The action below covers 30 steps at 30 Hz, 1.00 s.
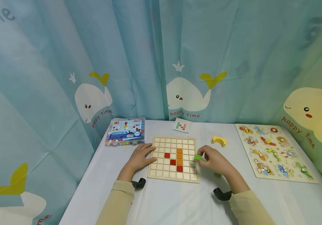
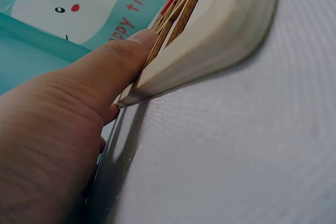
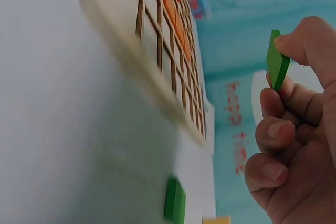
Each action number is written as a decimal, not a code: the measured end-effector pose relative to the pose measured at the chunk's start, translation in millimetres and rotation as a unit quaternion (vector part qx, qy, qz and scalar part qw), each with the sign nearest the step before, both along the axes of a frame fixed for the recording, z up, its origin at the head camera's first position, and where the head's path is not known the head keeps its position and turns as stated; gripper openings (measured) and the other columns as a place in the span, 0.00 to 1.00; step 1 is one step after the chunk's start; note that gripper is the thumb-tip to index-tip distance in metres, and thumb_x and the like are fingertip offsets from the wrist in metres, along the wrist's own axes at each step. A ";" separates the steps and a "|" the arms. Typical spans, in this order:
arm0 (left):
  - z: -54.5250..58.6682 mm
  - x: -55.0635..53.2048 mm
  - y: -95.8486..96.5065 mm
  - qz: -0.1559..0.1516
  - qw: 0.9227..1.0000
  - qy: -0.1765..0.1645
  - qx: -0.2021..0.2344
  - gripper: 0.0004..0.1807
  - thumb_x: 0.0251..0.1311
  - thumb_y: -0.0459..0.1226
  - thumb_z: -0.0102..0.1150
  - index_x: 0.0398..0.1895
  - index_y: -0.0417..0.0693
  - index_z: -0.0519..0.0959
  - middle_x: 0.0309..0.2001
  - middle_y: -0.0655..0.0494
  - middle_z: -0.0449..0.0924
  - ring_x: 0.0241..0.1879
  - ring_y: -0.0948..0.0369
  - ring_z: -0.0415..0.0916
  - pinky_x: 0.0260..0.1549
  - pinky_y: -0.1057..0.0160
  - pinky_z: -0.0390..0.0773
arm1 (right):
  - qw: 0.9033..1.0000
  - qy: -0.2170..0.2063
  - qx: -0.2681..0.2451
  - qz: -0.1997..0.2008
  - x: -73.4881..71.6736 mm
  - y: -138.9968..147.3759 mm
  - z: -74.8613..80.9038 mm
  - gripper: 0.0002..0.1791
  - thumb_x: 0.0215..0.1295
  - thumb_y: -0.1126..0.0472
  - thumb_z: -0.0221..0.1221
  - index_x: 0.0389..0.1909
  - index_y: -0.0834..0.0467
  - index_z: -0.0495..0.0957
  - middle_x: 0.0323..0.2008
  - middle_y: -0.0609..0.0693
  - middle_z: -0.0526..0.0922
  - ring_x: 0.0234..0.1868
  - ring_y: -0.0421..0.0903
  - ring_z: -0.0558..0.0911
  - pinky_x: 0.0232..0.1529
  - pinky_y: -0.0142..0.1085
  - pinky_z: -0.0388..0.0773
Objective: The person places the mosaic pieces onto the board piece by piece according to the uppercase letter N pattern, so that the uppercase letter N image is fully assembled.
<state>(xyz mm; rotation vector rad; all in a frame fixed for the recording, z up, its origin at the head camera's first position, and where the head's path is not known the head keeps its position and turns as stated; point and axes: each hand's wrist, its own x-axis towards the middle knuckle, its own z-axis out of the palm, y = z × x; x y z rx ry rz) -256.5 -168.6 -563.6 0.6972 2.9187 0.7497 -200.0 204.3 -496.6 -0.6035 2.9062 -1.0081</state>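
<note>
A wooden grid board (image 1: 161, 173) lies on the white table, with three red tiles (image 1: 179, 169) and three orange tiles (image 1: 179, 151) in its squares. My left hand (image 1: 140, 157) rests at the board's left edge; its thumb (image 2: 123, 51) lies on the rim. Just off the board's right edge, my right hand (image 1: 214, 159) pinches a green tile (image 3: 276, 60) between thumb and forefinger, its other fingers curled. Another green tile (image 3: 175, 201) lies on the table, partly hidden below the right wrist in the head view.
Behind the board lies a small pattern card (image 1: 181, 125). A yellow arch block (image 1: 219, 141) stands at the back right. A clear box of colored pieces (image 1: 125, 132) is at the back left, and an insect puzzle board (image 1: 276, 153) far right. Whale-print curtains (image 1: 138, 62) enclose the table.
</note>
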 end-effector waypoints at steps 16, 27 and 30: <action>1.1 -0.1 -0.1 -0.002 1.000 -0.001 0.005 0.35 0.62 0.60 0.59 0.72 0.62 0.68 0.75 0.57 0.60 0.77 0.47 0.51 0.75 0.40 0.53 | 1.000 -0.012 -0.009 0.024 -28.7 -55.0 0.1 0.10 0.60 0.59 0.66 0.39 0.54 0.76 0.37 0.47 0.77 0.33 0.42 0.71 0.31 0.32 0.71; 0.9 -0.2 -0.8 -0.005 1.000 0.003 0.002 0.36 0.62 0.59 0.59 0.72 0.61 0.68 0.75 0.57 0.61 0.76 0.47 0.52 0.74 0.40 0.55 | 1.000 -0.021 0.006 0.022 -46.2 -88.1 -6.3 0.11 0.63 0.55 0.66 0.43 0.55 0.80 0.40 0.48 0.81 0.37 0.45 0.76 0.37 0.36 0.77; 1.9 -0.2 -0.6 -0.007 1.000 0.001 0.000 0.35 0.62 0.59 0.59 0.72 0.61 0.68 0.75 0.57 0.60 0.76 0.47 0.52 0.74 0.39 0.55 | 1.000 -0.018 0.015 0.012 -49.4 -97.2 -6.8 0.12 0.64 0.55 0.66 0.45 0.55 0.81 0.42 0.47 0.82 0.40 0.45 0.78 0.42 0.38 0.80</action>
